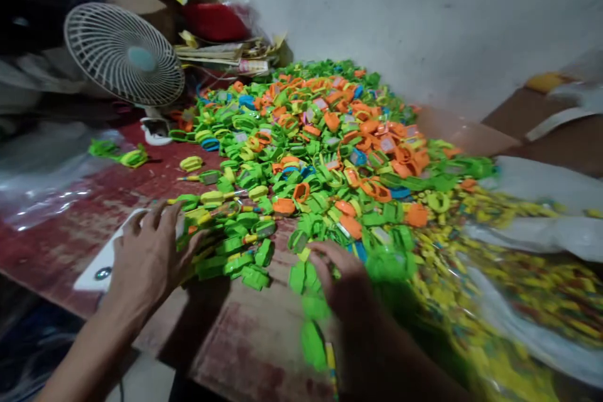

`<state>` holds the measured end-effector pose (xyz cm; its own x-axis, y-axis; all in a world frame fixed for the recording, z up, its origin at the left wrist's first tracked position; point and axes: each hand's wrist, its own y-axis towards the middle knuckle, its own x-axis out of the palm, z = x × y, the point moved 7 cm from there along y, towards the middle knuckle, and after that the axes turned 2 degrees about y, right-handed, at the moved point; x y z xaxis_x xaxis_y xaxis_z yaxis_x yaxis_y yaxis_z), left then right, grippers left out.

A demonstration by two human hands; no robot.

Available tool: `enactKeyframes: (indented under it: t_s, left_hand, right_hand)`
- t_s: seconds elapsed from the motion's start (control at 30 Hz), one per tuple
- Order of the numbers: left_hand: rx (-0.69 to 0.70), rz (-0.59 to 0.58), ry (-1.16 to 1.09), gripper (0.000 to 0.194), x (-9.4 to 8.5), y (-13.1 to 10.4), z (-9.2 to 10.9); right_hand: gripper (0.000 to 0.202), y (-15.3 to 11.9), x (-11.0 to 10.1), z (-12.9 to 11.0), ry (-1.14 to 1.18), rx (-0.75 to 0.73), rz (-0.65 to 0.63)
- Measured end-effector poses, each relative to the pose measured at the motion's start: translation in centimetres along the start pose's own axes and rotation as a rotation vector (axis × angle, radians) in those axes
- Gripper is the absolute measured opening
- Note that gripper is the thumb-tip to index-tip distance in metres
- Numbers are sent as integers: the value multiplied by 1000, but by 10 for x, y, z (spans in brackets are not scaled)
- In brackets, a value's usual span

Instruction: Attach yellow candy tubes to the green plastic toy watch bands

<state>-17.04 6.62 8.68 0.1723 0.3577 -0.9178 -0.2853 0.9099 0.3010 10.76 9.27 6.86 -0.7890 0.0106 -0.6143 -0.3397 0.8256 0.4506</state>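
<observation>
My left hand is open, its fingers spread over a flat white device with a round button. Its thumb reaches to a group of green plastic toy watches, some with thin yellow-and-orange sticks among them. My right hand is curled and slightly blurred, with its fingers closed round a green toy watch. More green watches lie under and beside it near the table's front edge. A large heap of green, orange, blue and yellow toy watches fills the table beyond both hands.
A white fan stands at the back left, near clear plastic wrap. On the right, many small yellow pieces lie among white plastic bags. A pale wall rises behind the heap. The red table has worn paint.
</observation>
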Motion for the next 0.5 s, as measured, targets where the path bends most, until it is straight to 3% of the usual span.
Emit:
enactKeyframes:
  t_s: [0.1, 0.2, 0.37, 0.5]
  left_hand:
    - [14, 146, 111, 43, 9, -6, 16]
    - [125, 176, -117, 33, 27, -36, 42]
    - [117, 86, -441, 25, 54, -69, 70]
    - [189, 66, -491, 23, 49, -65, 88]
  right_hand:
    - [20, 10, -49, 32, -266, -36, 131]
    - [18, 34, -72, 62, -521, 20, 100]
    - [13, 76, -52, 92, -858, 224, -214]
    - [16, 80, -49, 87, -873, 194, -265]
